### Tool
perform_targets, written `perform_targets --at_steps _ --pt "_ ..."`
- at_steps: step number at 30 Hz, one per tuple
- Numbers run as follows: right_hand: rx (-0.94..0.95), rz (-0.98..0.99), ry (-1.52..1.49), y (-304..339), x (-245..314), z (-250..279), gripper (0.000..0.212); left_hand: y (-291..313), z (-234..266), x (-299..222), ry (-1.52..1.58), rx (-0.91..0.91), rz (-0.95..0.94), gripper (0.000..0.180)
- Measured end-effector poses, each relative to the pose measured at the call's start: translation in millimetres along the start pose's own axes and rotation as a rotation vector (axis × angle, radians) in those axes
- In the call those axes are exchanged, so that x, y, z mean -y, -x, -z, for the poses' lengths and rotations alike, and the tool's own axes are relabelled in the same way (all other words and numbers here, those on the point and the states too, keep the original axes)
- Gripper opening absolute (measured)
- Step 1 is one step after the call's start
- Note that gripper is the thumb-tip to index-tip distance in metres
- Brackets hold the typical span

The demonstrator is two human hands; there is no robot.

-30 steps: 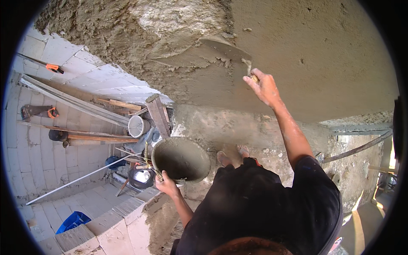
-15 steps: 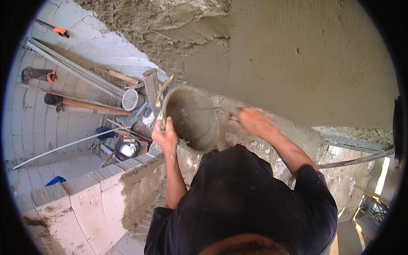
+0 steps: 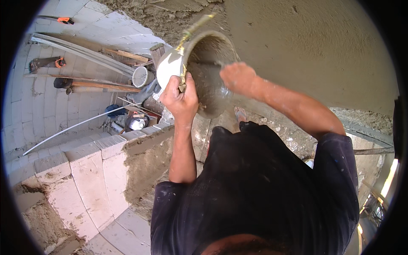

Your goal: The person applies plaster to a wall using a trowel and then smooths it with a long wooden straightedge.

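Note:
A mortar-smeared bucket (image 3: 212,91), white on the outside, is lifted and tilted so that its mouth faces me. My left hand (image 3: 180,95) is closed on its left rim, beside a frayed yellowish strip (image 3: 187,38) that sticks up past it. Grey wet mortar coats the inner wall. At the right side of the mouth my right hand (image 3: 240,78) is closed in a fist, slightly smeared by motion. A thin dark hand tool (image 3: 208,63) reaches from it into the bucket; its exact kind is hidden.
A freshly mortared wall (image 3: 306,55) rises ahead and to the right. At the left, below a low block wall (image 3: 89,178), lie handsaws (image 3: 59,62), long boards (image 3: 80,55), a small white bucket (image 3: 141,77) and a white pipe (image 3: 76,129). My bare foot (image 3: 240,114) stands on the splattered surface.
Both hands have moved up and the bucket has risen and tilted more, showing its white outside. The right hand has come to the bucket's mouth. My view has shifted slightly.

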State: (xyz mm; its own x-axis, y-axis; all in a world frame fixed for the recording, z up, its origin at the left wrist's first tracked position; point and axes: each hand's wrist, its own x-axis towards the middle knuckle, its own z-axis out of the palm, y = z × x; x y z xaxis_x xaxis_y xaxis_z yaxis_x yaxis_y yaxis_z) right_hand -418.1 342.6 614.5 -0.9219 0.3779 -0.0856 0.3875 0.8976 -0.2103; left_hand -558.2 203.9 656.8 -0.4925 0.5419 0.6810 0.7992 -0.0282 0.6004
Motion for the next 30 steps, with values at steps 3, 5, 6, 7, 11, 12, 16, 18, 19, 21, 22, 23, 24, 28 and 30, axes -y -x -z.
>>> perform_targets --at_steps 3,5,6,7,11,12,16,18,19,21,22,23,24,28,30 --pt "0.191 0.107 -0.175 18 8 -21 0.020 -7 29 -12 0.109 0.009 0.121 0.021" --pt "0.405 0.093 -0.529 24 22 -32 0.022 1 46 -7 0.239 0.023 0.186 0.027" --pt "0.539 0.038 -0.801 29 35 -34 0.023 7 58 -4 0.268 0.025 0.222 0.028" --pt "0.680 -0.022 -1.067 33 51 -38 0.024 14 71 -1 0.295 0.022 0.260 0.029" --pt "0.714 0.097 -1.439 43 108 -68 0.019 47 126 3 0.178 -0.076 0.352 0.032" --pt "0.712 0.084 -1.503 47 116 -59 0.018 60 141 9 0.169 -0.138 0.411 0.030" --pt "0.403 0.113 -0.860 37 139 -61 0.027 112 171 28 0.238 -0.481 0.551 0.024" --pt "0.281 0.167 -0.579 35 138 -69 0.032 133 177 34 0.168 -0.505 0.592 0.020" --pt "0.260 0.196 -0.548 34 137 -74 0.035 139 178 37 0.136 -0.516 0.612 0.018" --pt "0.247 0.204 -0.474 40 141 -76 0.037 160 176 47 0.089 -0.523 0.632 0.017" --pt "0.243 0.185 -0.425 46 147 -72 0.036 174 178 52 0.027 -0.520 0.636 0.018" --pt "0.231 0.155 -0.361 51 148 -67 0.036 184 175 58 -0.015 -0.517 0.636 0.020" --pt "0.240 0.176 -0.336 56 148 -65 0.034 192 176 57 -0.033 -0.508 0.696 0.022" --pt "0.282 0.380 -0.377 57 146 -19 0.033 239 188 76 -0.155 -0.577 0.778 0.022" --pt "0.291 0.601 -0.512 57 127 1 0.030 263 187 91 -0.144 -0.592 0.874 0.021"
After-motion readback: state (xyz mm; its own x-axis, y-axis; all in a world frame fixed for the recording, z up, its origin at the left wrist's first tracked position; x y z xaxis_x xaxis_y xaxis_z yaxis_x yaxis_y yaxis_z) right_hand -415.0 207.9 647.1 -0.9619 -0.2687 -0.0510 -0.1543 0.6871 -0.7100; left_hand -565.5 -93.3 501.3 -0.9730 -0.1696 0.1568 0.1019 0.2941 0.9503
